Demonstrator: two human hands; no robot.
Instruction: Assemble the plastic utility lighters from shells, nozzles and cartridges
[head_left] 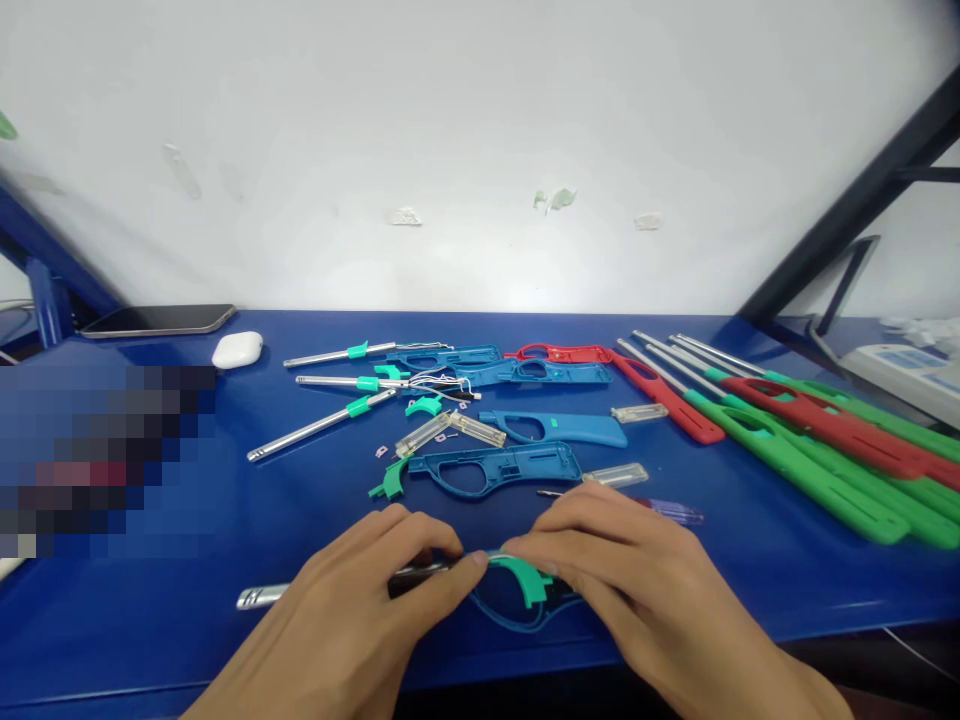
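Near the table's front edge lies a blue lighter shell half [517,618] with a curved green trigger piece [529,580] on it. My left hand [375,590] is closed round a metal lighter tube [259,597], whose slotted tip sticks out to the left; its thumb reaches the shell's top edge. My right hand [622,560] has its fingers pressed together on the shell, beside the green piece, and covers the shell's right part. Just beyond my hands is another open blue shell half [525,465], with a loose green trigger [392,480] at its left end.
Metal tubes with green collars [322,425] lie back left. Clear fuel tanks [615,475] and a screwdriver [675,511] sit beyond my right hand. Red and green lighters [802,465] are piled at right. A phone [161,319] and white case [238,350] lie far left.
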